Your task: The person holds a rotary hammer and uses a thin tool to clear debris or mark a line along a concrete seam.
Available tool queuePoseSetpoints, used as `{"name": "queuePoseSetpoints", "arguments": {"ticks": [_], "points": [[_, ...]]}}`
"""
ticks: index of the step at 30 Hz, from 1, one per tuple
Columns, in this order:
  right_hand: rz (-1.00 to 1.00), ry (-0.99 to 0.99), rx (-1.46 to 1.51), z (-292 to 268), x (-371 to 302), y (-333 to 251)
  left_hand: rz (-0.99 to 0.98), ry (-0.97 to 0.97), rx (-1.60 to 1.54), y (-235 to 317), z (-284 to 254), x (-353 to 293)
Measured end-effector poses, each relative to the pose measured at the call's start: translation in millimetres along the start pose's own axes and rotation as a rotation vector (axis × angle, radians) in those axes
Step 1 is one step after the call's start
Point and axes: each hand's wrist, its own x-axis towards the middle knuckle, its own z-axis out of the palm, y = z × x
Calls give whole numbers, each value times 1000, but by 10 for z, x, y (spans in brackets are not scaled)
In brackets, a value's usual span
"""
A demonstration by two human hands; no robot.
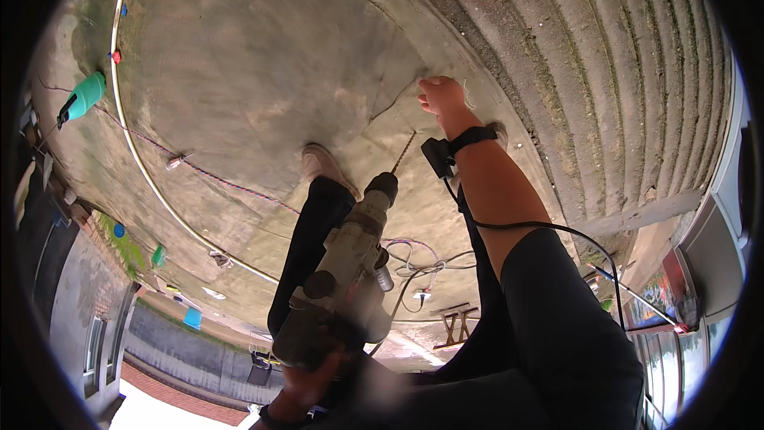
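My left hand, low in the picture, is wrapped round the rear handle of a worn grey hammer drill. A long thin bit is fitted in its black chuck and slants up and away to the right, above the concrete. My right arm reaches forward. Its hand is closed, fingers curled, apart from the drill; whatever lies inside the fingers is hidden. A black strap with a small box sits on that wrist, and a black cable runs back along the forearm. Thin pale string shows beside the right hand.
Ribbed concrete steps or ramp curve along the right. Coiled cables and a power socket lie behind the drill, near a small wooden stool. A pale hose, a twisted cord and a green spray bottle are on the left.
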Motion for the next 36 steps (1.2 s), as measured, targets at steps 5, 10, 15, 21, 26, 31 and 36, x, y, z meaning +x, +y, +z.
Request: {"name": "queuePoseSetpoints", "arguments": {"ticks": [5, 10, 15, 21, 26, 31, 36], "points": [[213, 92, 192, 350, 312, -10, 34, -64, -58, -29, -211, 32], [235, 210, 314, 444, 325, 21, -7, -7, -54, -21, -232, 44], [152, 176, -80, 266, 354, 30, -39, -3, -60, 7, -247, 32], [72, 174, -78, 196, 375, 131, -37, -6, -38, 52, -271, 51], [84, 207, 7, 227, 353, 141, -37, -29, 3, 17, -331, 18], [69, 209, -54, 213, 366, 83, -44, -57, -6, -83, -361, 9], [74, 210, 124, 230, 328, 131, -72, -56, -104, -195, -304, -11]]}}
